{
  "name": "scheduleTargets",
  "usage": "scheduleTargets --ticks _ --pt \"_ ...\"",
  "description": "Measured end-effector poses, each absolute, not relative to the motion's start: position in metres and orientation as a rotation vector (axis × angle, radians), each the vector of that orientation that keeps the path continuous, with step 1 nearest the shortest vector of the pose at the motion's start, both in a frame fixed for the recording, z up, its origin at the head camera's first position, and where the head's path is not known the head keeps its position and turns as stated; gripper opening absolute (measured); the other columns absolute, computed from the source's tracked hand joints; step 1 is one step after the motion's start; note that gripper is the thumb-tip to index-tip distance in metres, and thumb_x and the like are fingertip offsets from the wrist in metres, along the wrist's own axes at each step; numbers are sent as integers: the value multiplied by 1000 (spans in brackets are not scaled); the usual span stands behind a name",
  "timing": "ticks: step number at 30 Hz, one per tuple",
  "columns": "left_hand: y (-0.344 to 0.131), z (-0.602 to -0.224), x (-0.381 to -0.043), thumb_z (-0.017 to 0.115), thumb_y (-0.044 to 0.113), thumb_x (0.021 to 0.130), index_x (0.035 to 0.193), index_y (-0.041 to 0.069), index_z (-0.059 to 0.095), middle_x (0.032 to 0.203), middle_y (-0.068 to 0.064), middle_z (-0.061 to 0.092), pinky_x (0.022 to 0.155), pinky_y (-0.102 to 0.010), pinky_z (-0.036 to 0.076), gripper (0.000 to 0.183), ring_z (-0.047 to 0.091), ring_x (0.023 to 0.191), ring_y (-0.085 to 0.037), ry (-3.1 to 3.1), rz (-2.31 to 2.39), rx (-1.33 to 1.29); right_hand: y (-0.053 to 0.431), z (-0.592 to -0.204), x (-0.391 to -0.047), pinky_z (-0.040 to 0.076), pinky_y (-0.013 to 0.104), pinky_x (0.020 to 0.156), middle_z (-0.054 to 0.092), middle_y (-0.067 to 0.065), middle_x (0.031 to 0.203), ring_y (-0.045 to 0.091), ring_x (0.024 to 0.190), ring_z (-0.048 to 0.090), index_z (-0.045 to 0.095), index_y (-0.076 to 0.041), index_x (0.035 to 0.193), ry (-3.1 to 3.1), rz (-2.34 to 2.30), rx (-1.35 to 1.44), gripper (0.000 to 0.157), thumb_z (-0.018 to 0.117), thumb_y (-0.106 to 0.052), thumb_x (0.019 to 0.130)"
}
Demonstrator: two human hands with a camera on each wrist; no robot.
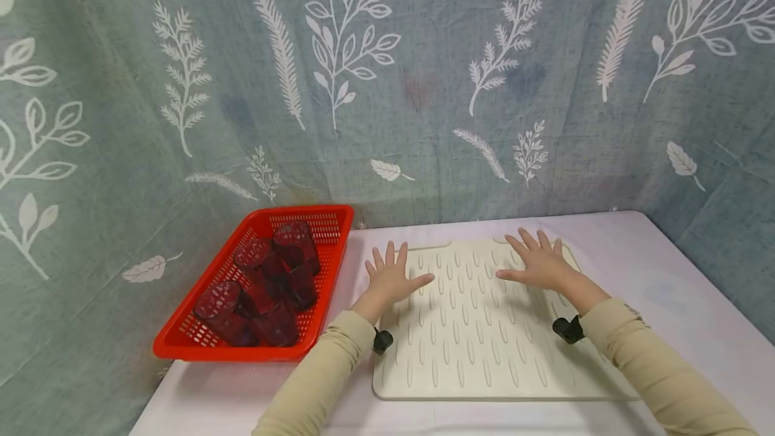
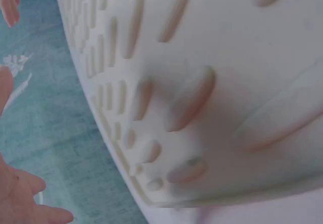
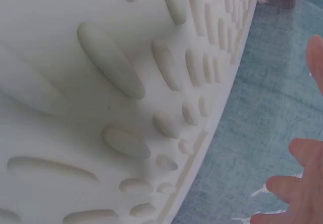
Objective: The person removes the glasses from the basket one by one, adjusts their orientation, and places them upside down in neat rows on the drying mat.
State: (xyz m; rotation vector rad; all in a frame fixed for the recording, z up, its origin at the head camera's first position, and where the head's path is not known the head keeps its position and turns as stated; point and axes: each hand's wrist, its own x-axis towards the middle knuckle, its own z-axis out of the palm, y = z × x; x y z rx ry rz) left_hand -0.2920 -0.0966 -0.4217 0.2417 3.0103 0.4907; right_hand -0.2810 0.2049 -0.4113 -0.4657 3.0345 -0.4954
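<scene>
Both hands hover over a cream drying mat (image 1: pixel 463 328) with raised oval ridges, fingers spread and nothing in them. My left hand (image 1: pixel 390 280) is above the mat's left side, thumb pointing inward. Over the far right part of the mat is my right hand (image 1: pixel 539 264), its thumb turned toward the left one. In the left wrist view, the left fingers (image 2: pixel 20 193) show at the lower left edge beside the ridged mat (image 2: pixel 136 27). The right fingers (image 3: pixel 298 193) appear at the right edge of the right wrist view.
A red plastic basket (image 1: pixel 329 281) stands left of the mat, holding several dark red translucent tumblers (image 1: pixel 220 305) lying or leaning together. White cloth (image 1: pixel 684 301) covers the table. Behind and beside it hangs a grey-green curtain (image 1: pixel 424 173) with white leaf prints.
</scene>
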Motion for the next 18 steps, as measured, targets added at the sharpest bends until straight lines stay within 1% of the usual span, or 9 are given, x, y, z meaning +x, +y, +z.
scheduleTargets --ticks 6,9,12,18 --pt "-98 -408 -290 59 56 80 148 14 13 152 -18 8 106 -62 9 92 3 135 -49 2975 631 260 210 -404 -277 12 74 93 16 32 144 58 127 13 25 -1 143 3032 -706 -514 85 53 -56 84" --pt "-100 -398 -288 62 52 80 147 12 14 151 -19 12 105 -62 13 91 8 134 -49 2944 683 273 212 -398 -276 17 72 94 17 33 144 55 128 16 24 1 143 3015 -803 -545 83 53 -52 86" --pt "-101 -389 -286 62 48 82 147 10 15 150 -20 15 105 -60 17 90 12 135 -46 2909 746 297 214 -394 -275 19 69 96 16 32 144 52 129 16 23 1 143 2984 -892 -564 82 54 -49 87" --pt "-104 -373 -281 63 40 84 146 6 15 148 -19 22 105 -51 27 85 24 135 -36 2784 948 350 218 -387 -268 19 69 96 16 31 145 51 130 15 23 0 143 2975 -932 -573 82 56 -48 86"
